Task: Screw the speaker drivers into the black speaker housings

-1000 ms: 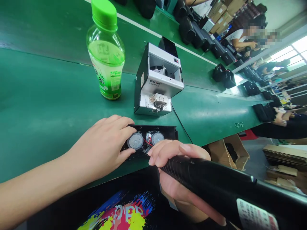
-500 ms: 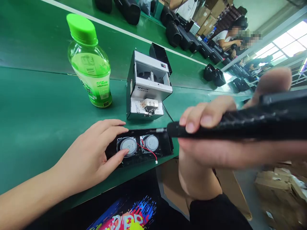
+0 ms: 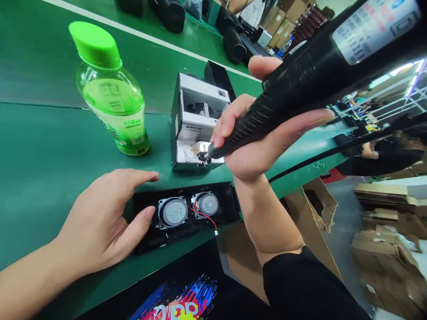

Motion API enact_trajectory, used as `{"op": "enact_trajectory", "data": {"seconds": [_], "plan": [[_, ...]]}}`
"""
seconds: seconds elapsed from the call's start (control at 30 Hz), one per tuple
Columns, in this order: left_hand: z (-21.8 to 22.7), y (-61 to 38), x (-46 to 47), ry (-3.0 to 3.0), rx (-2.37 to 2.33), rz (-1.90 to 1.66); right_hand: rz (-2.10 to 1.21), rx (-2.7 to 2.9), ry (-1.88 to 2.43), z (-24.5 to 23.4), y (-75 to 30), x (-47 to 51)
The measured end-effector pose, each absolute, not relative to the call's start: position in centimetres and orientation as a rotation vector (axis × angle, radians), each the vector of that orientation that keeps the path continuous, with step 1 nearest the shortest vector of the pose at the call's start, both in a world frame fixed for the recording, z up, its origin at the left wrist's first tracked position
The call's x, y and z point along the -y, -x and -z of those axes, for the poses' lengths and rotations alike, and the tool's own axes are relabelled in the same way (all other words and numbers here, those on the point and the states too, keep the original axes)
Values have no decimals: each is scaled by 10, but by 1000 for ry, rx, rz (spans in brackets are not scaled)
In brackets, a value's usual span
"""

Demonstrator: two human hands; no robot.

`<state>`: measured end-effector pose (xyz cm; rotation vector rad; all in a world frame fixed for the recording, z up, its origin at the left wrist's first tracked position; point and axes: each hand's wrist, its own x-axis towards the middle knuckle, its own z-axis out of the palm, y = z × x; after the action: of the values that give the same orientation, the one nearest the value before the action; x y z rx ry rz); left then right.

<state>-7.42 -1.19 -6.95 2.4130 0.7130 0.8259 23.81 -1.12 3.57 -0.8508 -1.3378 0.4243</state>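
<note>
My right hand [image 3: 253,142] is wrapped round a black electric screwdriver [image 3: 287,93], whose tip is at the front outlet of a grey screw feeder [image 3: 191,129] marked WEIXIN. Whether a screw sits on the tip is too small to tell. Below the feeder lies a long black speaker panel [image 3: 147,224] with two round speakers [image 3: 175,212] fitted side by side. A thin red wire [image 3: 208,218] with a small white plug trails from them. My left hand [image 3: 103,213] is over the panel's left end, thumb and fingers apart; contact with the panel is unclear.
A green drink bottle [image 3: 115,98] stands left of the feeder on the green bench [image 3: 40,146]. Black speaker housings [image 3: 168,15] line the far side. The screwdriver's black cable [image 3: 310,155] runs off right. Cardboard boxes [image 3: 383,253] lie at the lower right. Other people are in the background.
My right hand has lifted the screwdriver from the panel's upper edge to the feeder's outlet, tilting it. My left hand has shifted slightly left, away from the speakers.
</note>
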Motion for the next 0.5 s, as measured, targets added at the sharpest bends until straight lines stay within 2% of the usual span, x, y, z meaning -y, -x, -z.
{"op": "enact_trajectory", "data": {"seconds": [0.23,0.4,0.5], "plan": [[86,82,-3,-2430,-714,-735,-530,1213,944,-35,-232,26],[91,85,-12,-2376,-509,-646,-530,1048,939,-70,-213,57],[88,87,-17,-2329,-409,-538,-673,997,899,-93,-201,66]]}}
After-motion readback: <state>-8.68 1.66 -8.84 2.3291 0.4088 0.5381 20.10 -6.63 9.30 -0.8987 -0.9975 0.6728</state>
